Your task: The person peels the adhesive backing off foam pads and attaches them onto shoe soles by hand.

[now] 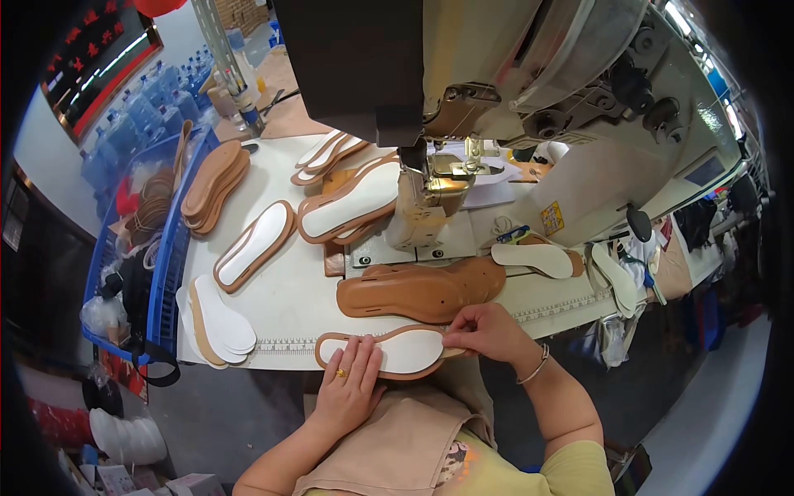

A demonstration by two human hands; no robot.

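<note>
In front of me at the table's front edge lies a brown shoe insole piece (405, 376) with a white sole-shaped pad (411, 350) on top, its brown border showing all round. My left hand (354, 382) rests on the pad's left part, fingers stretched flat, a ring on one. At the narrow right end, my right hand (484, 335) pinches the edge between thumb and forefinger, the other fingers curled in. Just behind lies a stack of brown sole pieces (393, 298). To the left sit loose white pads (225, 326) in a fanned pile.
A sewing machine (430, 215) towers over the table's middle. Brown soles (213, 186) are stacked at left, beside a blue basket (169, 298) of bags and cords. More padded insoles (351, 207) lie by the machine. A ruler tape (285, 347) runs along the front edge.
</note>
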